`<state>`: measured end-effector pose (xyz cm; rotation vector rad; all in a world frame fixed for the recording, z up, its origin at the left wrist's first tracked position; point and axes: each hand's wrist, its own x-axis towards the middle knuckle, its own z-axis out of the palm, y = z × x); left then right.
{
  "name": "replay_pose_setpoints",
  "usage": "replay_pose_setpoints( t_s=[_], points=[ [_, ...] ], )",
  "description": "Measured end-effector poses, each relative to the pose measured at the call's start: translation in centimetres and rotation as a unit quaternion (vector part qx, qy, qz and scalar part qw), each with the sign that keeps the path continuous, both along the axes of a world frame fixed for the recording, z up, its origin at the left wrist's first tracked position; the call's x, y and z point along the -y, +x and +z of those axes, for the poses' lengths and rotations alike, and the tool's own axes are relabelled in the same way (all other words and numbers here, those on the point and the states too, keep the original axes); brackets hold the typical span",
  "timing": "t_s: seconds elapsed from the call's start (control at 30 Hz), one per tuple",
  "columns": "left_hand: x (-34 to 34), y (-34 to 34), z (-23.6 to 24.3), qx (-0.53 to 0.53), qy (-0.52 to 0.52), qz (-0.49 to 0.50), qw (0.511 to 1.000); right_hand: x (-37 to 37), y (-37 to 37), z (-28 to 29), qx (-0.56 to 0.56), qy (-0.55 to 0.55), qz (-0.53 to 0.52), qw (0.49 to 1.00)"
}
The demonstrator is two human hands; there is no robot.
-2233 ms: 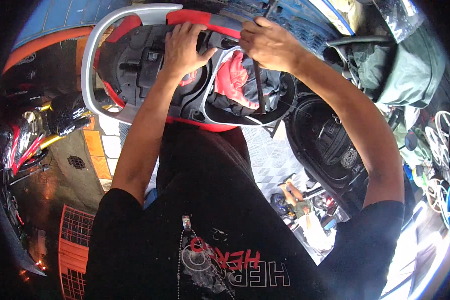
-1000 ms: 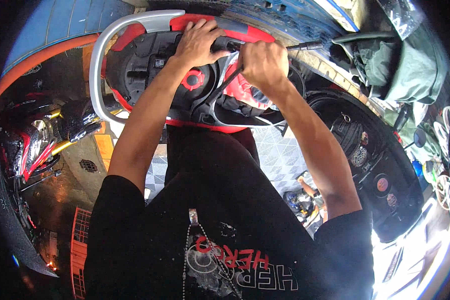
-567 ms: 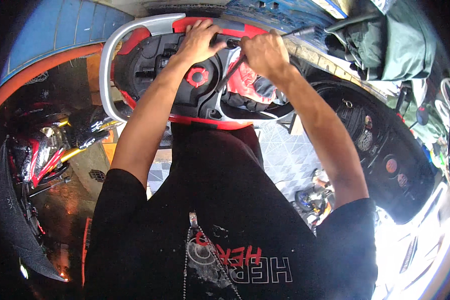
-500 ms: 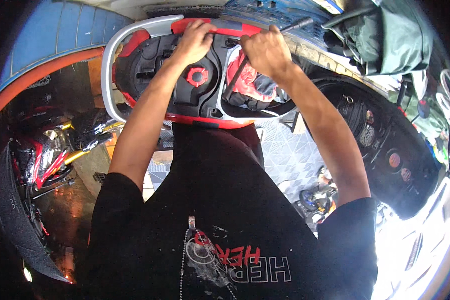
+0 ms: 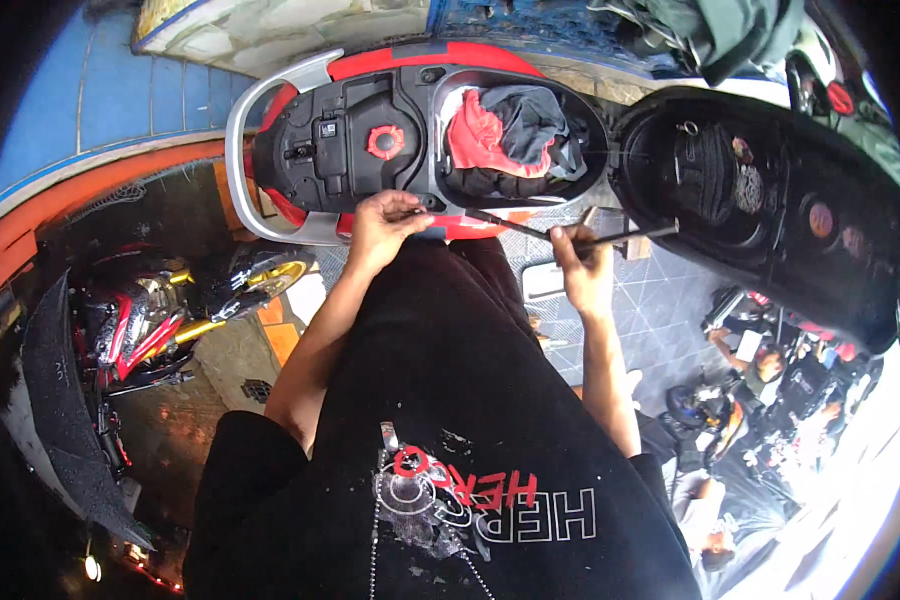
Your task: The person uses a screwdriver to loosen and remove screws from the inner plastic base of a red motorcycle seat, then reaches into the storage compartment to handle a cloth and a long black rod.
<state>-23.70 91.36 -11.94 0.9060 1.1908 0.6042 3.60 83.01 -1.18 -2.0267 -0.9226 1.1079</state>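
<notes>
My right hand (image 5: 582, 262) is closed round a dark T-handle wrench (image 5: 630, 237), just outside the scooter's near side. The wrench's long shaft points left toward my left hand (image 5: 383, 228). That hand's fingers are pinched together at the scooter's near rim, beside a bolt hole; anything small between them I cannot make out. Before me stands a red and black scooter body (image 5: 490, 55) with its seat (image 5: 820, 170) tipped open to the right. A red fuel cap (image 5: 385, 142) sits left of the storage compartment, where red and dark cloth (image 5: 515, 130) lies bunched.
A grey grab rail (image 5: 238, 160) curves round the scooter's left end. A red and black motorcycle (image 5: 135, 325) stands at the left. Beyond the scooter are a blue panel and dark green fabric (image 5: 745, 35). People (image 5: 755, 365) and another motorcycle are at the lower right.
Both hands have come from the scooter's far side to its near side, the right bringing the wrench along. My view has shifted, showing more of the right side.
</notes>
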Motion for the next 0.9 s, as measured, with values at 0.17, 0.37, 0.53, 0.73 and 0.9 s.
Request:
replay_pose_setpoints(
  t_s=[0.17,0.37,0.53,0.73,0.9],
  points=[
    [2.9,1.3,4.8,0.060,0.115,-0.115,0.985,6.2,-0.1,1.5,-0.021,0.045,0.006,0.999],
    [4.2,2.1,9.4,0.001,0.288,-0.232,0.929,10.1,-0.4,3.7,-0.059,0.125,-0.047,0.989],
    [6.4,1.9,9.3,0.128,0.025,-0.186,0.974,11.6,-1.0,4.2,-0.055,0.165,-0.046,0.984],
    [5.0,-0.1,9.8,0.036,0.074,-0.299,0.951,11.8,-1.2,3.6,0.033,0.212,0.105,0.971],
    [2.4,-1.9,9.6,0.102,0.063,-0.338,0.934,10.2,-2.9,3.1,0.009,0.198,0.088,0.976]
  ],
)
